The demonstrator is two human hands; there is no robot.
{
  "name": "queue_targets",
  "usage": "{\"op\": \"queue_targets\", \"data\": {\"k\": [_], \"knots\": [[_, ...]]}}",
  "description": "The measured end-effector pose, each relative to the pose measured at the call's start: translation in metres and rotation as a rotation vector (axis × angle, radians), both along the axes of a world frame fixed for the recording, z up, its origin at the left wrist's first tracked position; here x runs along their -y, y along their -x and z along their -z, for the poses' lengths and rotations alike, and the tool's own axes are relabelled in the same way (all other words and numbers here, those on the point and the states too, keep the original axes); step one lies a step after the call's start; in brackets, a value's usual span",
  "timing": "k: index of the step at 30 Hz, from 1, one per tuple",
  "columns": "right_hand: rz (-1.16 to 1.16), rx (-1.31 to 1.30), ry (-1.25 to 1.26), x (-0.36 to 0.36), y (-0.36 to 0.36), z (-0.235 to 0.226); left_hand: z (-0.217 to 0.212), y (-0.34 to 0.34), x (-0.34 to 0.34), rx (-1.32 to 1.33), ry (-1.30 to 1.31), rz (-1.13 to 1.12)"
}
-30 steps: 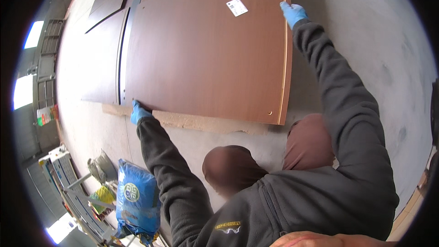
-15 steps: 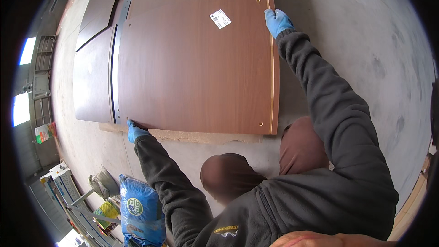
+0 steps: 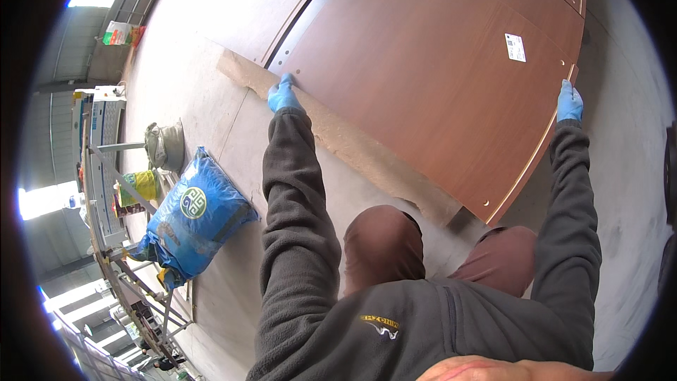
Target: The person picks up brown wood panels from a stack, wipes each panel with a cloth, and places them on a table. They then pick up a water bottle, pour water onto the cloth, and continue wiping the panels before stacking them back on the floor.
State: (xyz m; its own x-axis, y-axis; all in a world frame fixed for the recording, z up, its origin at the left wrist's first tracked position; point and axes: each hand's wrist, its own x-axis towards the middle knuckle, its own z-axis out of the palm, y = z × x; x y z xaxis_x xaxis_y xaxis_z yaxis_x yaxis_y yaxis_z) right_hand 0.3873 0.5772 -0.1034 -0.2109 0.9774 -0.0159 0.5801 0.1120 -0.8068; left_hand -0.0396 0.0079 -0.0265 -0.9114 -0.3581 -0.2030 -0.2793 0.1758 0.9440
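Observation:
A large brown wood-grain panel point(image 3: 416, 92) lies flat before me, with a white label point(image 3: 515, 48) near its right side. My left hand point(image 3: 284, 95), in a blue glove, is closed on its near left corner, beside small dark holes. On the right, my gloved right hand point(image 3: 570, 102) grips the panel's grooved edge; some of its fingers are hidden. Both arms are stretched forward. Beneath the panel, a rough tan sheet point(image 3: 352, 152) sticks out along the near side.
More brown panels point(image 3: 240, 0) lie at the far left, separated by a dark gap. To my left stand a stuffed blue bag point(image 3: 194, 215), a grey-green sack point(image 3: 164, 145), a yellow-green container point(image 3: 137, 187) and a metal frame point(image 3: 106, 233). Grey concrete floor point(image 3: 233, 296) surrounds them.
My view has turned left, so the panel now appears slanted and farther right. Both hands remain on its edges. The right hand sits nearer me in the picture, the left farther up.

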Motion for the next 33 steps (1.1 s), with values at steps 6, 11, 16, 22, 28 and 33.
{"op": "queue_targets", "data": {"k": [6, 11, 16, 22, 28, 33], "knots": [[-0.025, -0.118, -0.001, -0.011, -0.006, 0.015, 0.026, 0.012, -0.001, -0.104, -0.131, 0.132], [-0.047, -0.095, 0.021, -0.016, -0.010, 0.017, 0.039, 0.021, 0.005, -0.126, 0.072, 0.168], [-0.081, -0.112, 0.012, -0.022, -0.011, 0.016, 0.036, 0.015, 0.000, -0.122, 0.107, 0.137], [-0.061, -0.122, 0.004, -0.024, -0.010, 0.021, 0.026, 0.010, -0.003, -0.153, 0.071, 0.159], [-0.078, -0.112, -0.011, -0.019, -0.009, 0.015, 0.033, 0.019, 0.002, -0.128, 0.063, 0.194], [-0.060, -0.060, 0.013, -0.018, -0.007, 0.007, 0.020, 0.003, 0.001, -0.046, -0.097, 0.164]]}}
